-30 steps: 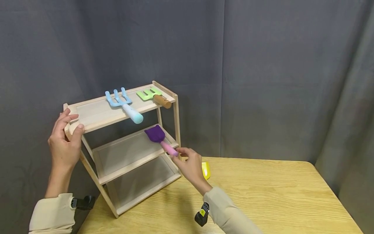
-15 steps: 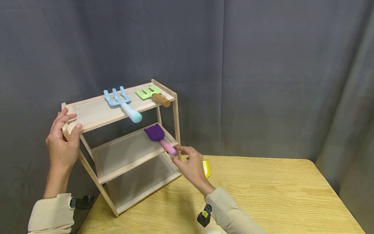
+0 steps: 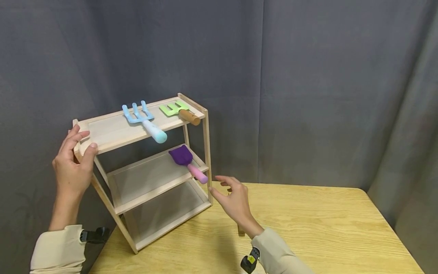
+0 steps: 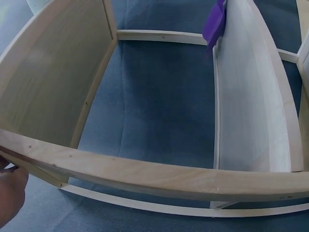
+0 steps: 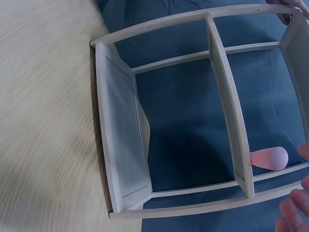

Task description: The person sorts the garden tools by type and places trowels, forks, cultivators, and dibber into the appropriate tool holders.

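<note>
My left hand (image 3: pixel 73 167) grips the upper left corner of a three-tier wooden shelf (image 3: pixel 161 195), thumb at the front edge and fingers over the side. On the middle tier lies a toy shovel (image 3: pixel 181 155) with a purple blade; its pink handle (image 5: pixel 270 158) juts out past the front edge. My right hand (image 3: pixel 236 199) hovers just right of that handle, apart from it, thumb and fingers spread around nothing. A light blue hand rake (image 3: pixel 138 118) and a green hand fork (image 3: pixel 176 109) with a brown handle rest on the top tier, handles over the front edge.
The shelf stands at the left of a wood-grain table (image 3: pixel 318 228). A brown handle end (image 3: pixel 241 231) shows under my right wrist, the rest hidden by the hand. A grey curtain (image 3: pixel 315 95) hangs close behind the shelf and table.
My right hand has let go of the shovel's pink handle and drawn back to the right, covering the yellow piece seen before. The shovel stays in place; my left hand keeps its grip.
</note>
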Demonstrator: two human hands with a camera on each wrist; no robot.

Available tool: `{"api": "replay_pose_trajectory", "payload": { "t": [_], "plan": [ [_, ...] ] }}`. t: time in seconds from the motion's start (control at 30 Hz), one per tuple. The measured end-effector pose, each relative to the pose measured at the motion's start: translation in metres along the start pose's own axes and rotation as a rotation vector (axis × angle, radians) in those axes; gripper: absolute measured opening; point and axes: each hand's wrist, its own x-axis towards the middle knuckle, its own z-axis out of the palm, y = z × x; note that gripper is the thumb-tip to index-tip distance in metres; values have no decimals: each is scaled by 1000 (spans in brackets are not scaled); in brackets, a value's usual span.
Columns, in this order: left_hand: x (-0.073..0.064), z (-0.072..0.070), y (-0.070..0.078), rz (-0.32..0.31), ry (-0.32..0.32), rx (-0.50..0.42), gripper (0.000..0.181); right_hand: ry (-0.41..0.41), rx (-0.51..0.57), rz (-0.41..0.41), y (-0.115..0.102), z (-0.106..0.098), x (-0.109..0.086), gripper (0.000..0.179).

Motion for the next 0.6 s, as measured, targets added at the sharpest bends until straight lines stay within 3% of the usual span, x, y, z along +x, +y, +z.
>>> {"api": "replay_pose_trajectory", "payload": {
  "t": [0.4, 0.6],
  "plan": [
    [4, -8, 12, -54, -51, 173, 36, 8, -22, -33, 5, -14, -11, 34],
    [5, -7, 14, -56, -55, 193, 34, 18, -32, -5, 12, -18, -17, 33]
  ]
}}
